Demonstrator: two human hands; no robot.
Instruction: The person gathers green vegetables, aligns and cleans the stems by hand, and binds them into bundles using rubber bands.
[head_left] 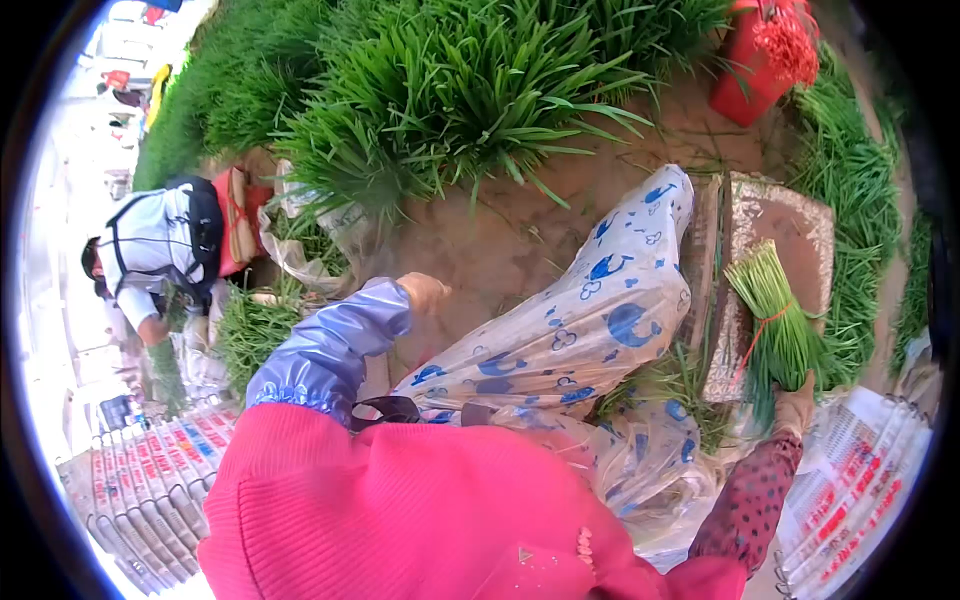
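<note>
My right hand, below a dark polka-dot sleeve, is closed round the leafy end of a bundle of chives. The bundle has pale cut ends and a red tie round its middle. It lies on a worn brown board with a whitish patterned border. My left hand, below a shiny blue sleeve, is held over the bare brown ground with its fingers curled in and nothing showing in them. Beside it, a clear plastic cover with blue whale prints drapes over my leg.
Tall green chives stand thick ahead. A red container holding red ties is at upper right. Loose cut chives lie beyond the board. At left, another person with a backpack bends down. Printed white sacks flank me.
</note>
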